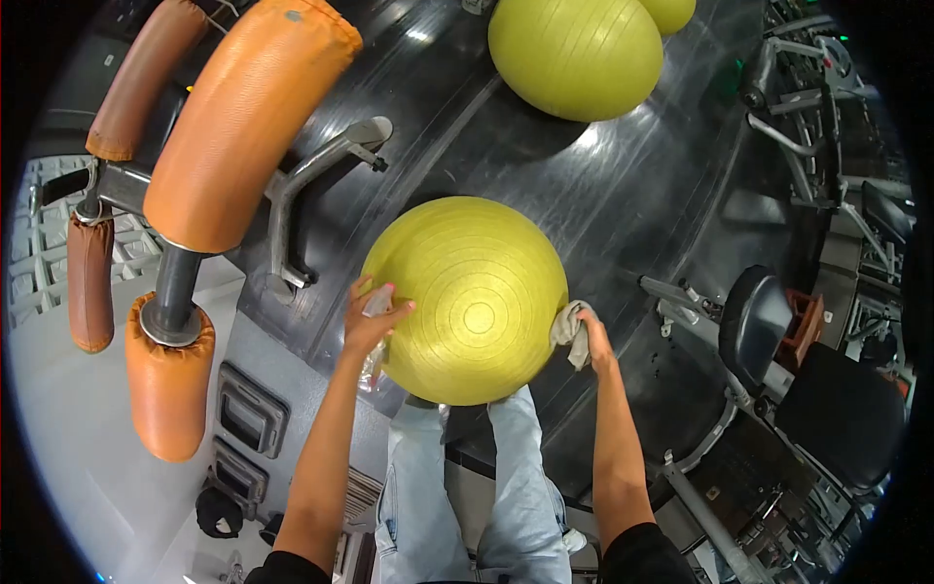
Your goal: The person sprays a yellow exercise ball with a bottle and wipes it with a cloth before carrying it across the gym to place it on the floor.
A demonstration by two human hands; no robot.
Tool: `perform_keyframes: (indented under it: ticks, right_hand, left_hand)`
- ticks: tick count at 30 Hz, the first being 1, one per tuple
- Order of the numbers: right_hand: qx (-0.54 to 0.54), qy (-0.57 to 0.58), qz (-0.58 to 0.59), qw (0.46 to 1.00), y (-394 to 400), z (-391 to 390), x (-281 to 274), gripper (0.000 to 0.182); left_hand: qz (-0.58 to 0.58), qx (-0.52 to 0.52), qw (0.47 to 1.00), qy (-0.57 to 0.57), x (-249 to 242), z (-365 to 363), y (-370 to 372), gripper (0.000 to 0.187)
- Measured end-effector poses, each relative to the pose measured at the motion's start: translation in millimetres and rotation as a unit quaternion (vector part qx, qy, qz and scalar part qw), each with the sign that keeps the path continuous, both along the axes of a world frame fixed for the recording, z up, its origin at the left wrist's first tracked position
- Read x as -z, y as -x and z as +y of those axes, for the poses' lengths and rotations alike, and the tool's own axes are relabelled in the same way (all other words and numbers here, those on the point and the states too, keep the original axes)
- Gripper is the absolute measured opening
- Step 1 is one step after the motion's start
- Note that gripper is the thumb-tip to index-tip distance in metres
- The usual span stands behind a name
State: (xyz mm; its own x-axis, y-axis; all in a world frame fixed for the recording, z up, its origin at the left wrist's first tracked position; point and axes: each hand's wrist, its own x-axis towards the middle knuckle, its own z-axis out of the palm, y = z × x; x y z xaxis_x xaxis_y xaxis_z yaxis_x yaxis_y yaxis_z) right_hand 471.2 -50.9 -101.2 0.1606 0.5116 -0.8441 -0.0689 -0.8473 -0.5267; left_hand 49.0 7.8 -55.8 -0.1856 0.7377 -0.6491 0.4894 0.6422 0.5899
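Observation:
A large yellow-green exercise ball (467,302) with ringed grooves fills the middle of the view, in front of my legs. At its left side, my left hand (370,319) is closed around a clear plastic bottle (372,365) with a bit of pink near its top. The thumb of that hand lies against the ball, and the palm hides part of the bottle. On the opposite side, my right hand (595,336) grips a crumpled grey cloth (572,333), which touches the ball's right edge.
Orange padded rollers (253,127) on a metal frame stand at the left. Another yellow-green ball (574,54) rests on the black floor (438,146) farther ahead, with part of one more behind it. Exercise machines with a black padded seat (842,414) line the right side.

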Motion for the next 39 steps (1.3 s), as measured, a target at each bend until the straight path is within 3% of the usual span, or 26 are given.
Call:
perform_keyframes:
  ticks: [1,3,4,5,6,8,9,12,14,16,18,21,23,24,25,26,28,29,32,33,35,39]
  right_hand:
    - [-0.022,-0.003,0.006,1.000,-6,2,11,0.046]
    - [-0.040,-0.004,0.015,0.999,-7,13,31,0.046]
    - [-0.055,-0.045,-0.054,0.996,1,19,35,0.039]
    - [-0.071,-0.083,-0.123,0.986,8,22,36,0.034]
    - [-0.073,-0.077,-0.122,0.987,10,20,43,0.034]
    - [0.001,-0.051,-0.049,0.997,12,17,69,0.037]
    - [0.009,0.045,0.105,0.993,8,20,69,0.044]
    - [0.104,0.037,0.131,0.985,12,18,65,0.050]
    - [0.057,0.013,0.136,0.989,-10,18,54,0.064]
    - [0.068,-0.075,0.115,0.988,-8,34,7,0.072]
    - [0.076,-0.157,0.132,0.976,-19,42,-8,0.074]
    - [0.071,-0.185,0.053,0.979,-31,66,-24,0.067]
    - [-0.052,-0.131,-0.132,0.981,-28,80,-43,0.057]
    - [-0.061,-0.167,-0.201,0.963,-16,81,-44,0.053]
    - [-0.146,-0.225,-0.294,0.917,2,82,-50,0.054]
    - [-0.227,-0.276,-0.379,0.854,16,81,-54,0.055]
    - [-0.161,-0.268,-0.359,0.879,21,86,-53,0.055]
    - [-0.095,-0.263,-0.335,0.900,23,94,-51,0.055]
    - [-0.101,-0.258,-0.357,0.892,22,112,-44,0.057]
    - [-0.099,-0.258,-0.358,0.892,19,119,-46,0.057]
    - [-0.133,-0.212,-0.341,0.906,10,131,-51,0.057]
    - [-0.114,-0.241,-0.328,0.906,5,136,-42,0.056]
  left_hand:
    - [-0.059,-0.047,0.997,-0.004,10,-1,9,0.066]
    - [-0.054,-0.081,0.995,0.037,18,2,27,0.071]
    - [-0.055,-0.118,0.989,0.076,15,5,30,0.076]
    - [-0.029,-0.113,0.991,0.063,12,5,32,0.065]
    - [-0.027,-0.114,0.991,0.068,14,7,34,0.065]
    - [-0.098,-0.073,0.985,0.123,19,14,40,0.054]
    - [-0.082,-0.075,0.983,0.143,18,18,37,0.049]
    - [-0.060,-0.078,0.987,0.125,6,20,26,0.049]
    - [-0.053,-0.090,0.990,0.099,-3,28,17,0.048]
    - [-0.045,-0.098,0.992,0.068,-16,42,12,0.048]
    - [-0.100,-0.041,0.994,0.033,-23,61,0,0.047]
    - [-0.105,-0.005,0.994,-0.031,-11,86,-18,0.048]
    - [-0.088,0.041,0.995,-0.022,21,97,-27,0.048]
    - [-0.068,0.087,0.994,-0.017,32,101,-34,0.048]
    - [0.002,0.193,0.978,-0.075,32,102,-48,0.048]
    - [-0.001,0.195,0.978,-0.074,31,102,-61,0.048]
    - [0.094,0.176,0.931,-0.304,19,106,-82,0.047]
    - [0.038,0.111,0.971,-0.207,9,106,-90,0.043]
    - [-0.057,0.128,0.979,-0.145,-40,107,-114,0.041]
    - [-0.067,0.147,0.962,-0.222,-47,105,-123,0.037]
    - [-0.068,0.157,0.957,-0.235,-55,110,-130,0.035]
    - [-0.069,0.167,0.945,-0.274,-72,125,-144,0.029]
